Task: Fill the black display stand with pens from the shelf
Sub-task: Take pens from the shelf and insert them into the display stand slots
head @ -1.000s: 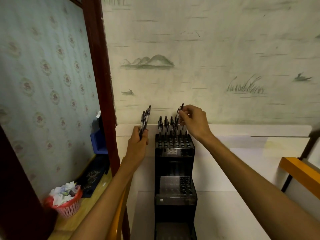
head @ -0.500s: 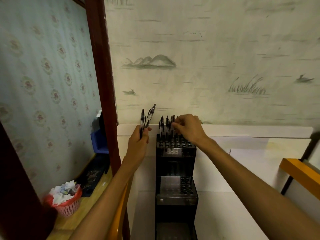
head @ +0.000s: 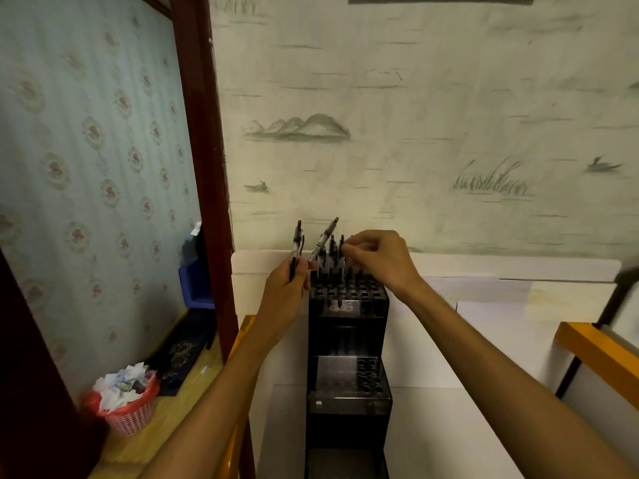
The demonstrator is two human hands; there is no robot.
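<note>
A tall black tiered display stand (head: 348,326) rises at centre, its top tier a grid of round holes. Several black pens (head: 332,252) stand upright in the back rows of that tier. Just left of the stand, my left hand (head: 288,286) grips two spare pens (head: 298,245), one upright and one leaning right. My right hand (head: 377,259) hovers over the top tier's back rows, fingertips pinching the top of a standing pen. A lower tier (head: 349,378) has holes on its right side with no pens in them.
White shelf boards (head: 484,323) flank the stand below a painted wall. A dark red post (head: 204,167) stands at left. A red basket of paper scraps (head: 126,399) and a blue bin (head: 195,288) sit on the wooden floor. An orange rail (head: 598,354) crosses at right.
My right hand has come down from holding a pen above the stand to the back row, setting that pen among the others. The pens in my left hand have spread apart.
</note>
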